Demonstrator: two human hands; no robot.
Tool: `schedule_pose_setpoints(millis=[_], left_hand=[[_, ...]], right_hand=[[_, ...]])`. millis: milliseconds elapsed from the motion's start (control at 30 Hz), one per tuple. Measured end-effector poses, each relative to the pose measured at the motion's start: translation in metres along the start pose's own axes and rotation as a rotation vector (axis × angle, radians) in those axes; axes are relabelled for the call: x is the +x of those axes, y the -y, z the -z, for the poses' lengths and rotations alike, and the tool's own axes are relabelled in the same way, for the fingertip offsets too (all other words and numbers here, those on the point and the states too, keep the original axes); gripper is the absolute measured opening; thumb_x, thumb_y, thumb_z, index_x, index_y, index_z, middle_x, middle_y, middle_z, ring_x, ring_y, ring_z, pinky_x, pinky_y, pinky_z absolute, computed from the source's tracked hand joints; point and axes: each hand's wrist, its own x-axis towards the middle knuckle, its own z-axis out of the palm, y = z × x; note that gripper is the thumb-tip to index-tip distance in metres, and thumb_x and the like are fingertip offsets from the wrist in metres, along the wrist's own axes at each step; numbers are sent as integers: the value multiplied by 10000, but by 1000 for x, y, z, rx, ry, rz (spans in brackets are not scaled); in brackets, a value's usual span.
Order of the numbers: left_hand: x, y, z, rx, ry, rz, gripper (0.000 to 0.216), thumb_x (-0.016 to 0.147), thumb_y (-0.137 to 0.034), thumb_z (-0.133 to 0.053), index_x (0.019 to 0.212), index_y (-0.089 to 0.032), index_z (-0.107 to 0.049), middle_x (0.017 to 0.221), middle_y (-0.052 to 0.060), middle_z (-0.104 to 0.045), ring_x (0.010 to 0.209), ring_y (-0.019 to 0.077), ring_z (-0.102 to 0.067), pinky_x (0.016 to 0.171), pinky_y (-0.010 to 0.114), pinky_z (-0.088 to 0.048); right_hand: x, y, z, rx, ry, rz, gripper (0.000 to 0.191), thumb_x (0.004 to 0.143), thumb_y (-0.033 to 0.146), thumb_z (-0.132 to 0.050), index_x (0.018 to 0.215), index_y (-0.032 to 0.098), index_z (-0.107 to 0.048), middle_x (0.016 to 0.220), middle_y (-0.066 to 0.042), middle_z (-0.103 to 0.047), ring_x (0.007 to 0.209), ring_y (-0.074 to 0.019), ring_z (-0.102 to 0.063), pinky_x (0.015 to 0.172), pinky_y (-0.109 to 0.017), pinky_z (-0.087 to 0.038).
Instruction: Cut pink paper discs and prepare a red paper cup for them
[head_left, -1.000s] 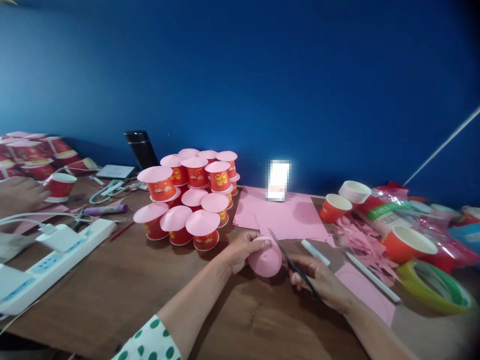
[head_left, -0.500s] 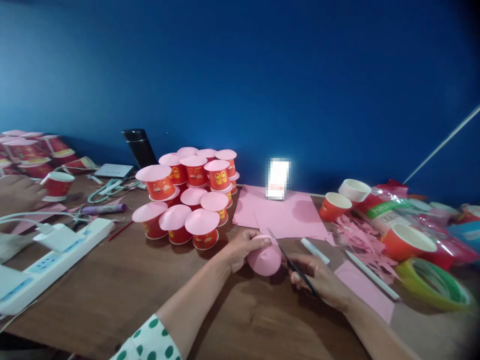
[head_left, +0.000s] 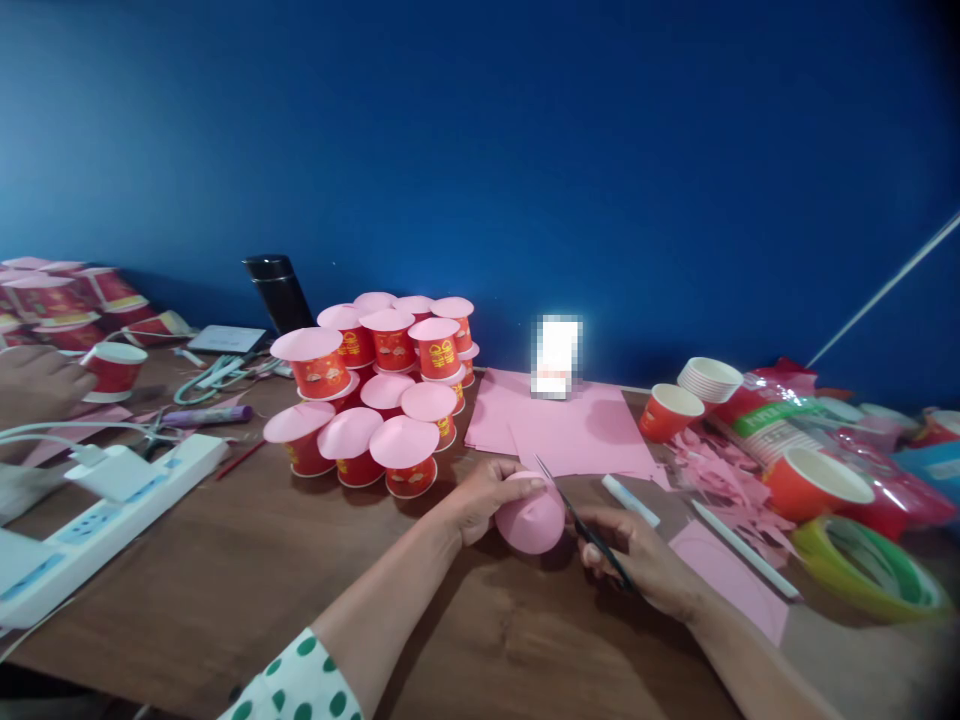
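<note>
My left hand (head_left: 491,500) pinches a pink paper disc (head_left: 531,522) between thumb and fingers, above the brown tabletop. The disc looks slightly cone-shaped at its middle. In my right hand (head_left: 634,560) is a pair of dark scissors (head_left: 600,545), closed around by the fingers, with the blades pointing up and left along the disc's right edge. Whether the blades touch the paper I cannot tell. Left of my hands stand red paper cups (head_left: 319,378) turned upside down in stacked rows, topped with pink paper discs (head_left: 405,440).
Pink sheets (head_left: 570,430) lie at the back under a bright, blurred screen (head_left: 556,357). On the right are paper scraps (head_left: 735,490), cups (head_left: 671,412), a pen (head_left: 746,550) and a tape roll (head_left: 870,570). At left, a power strip (head_left: 112,525) and another person's hand (head_left: 41,380).
Almost nothing differs. The pink disc has tilted very slightly in my left hand, and the other person's hand at the far left has moved a little.
</note>
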Motion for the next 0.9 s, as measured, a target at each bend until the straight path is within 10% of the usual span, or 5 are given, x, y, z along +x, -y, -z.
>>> schedule_pose_setpoints(millis=[900], left_hand=[[0, 1, 1, 48, -12, -18, 323, 563, -370, -790, 688, -97, -674, 601, 19, -606, 529, 79, -498, 520, 197, -337]], right_hand=[[0, -4, 1, -4, -15, -24, 478, 718, 423, -685, 1110, 157, -615, 667, 28, -496, 534, -68, -438, 459, -178, -347]])
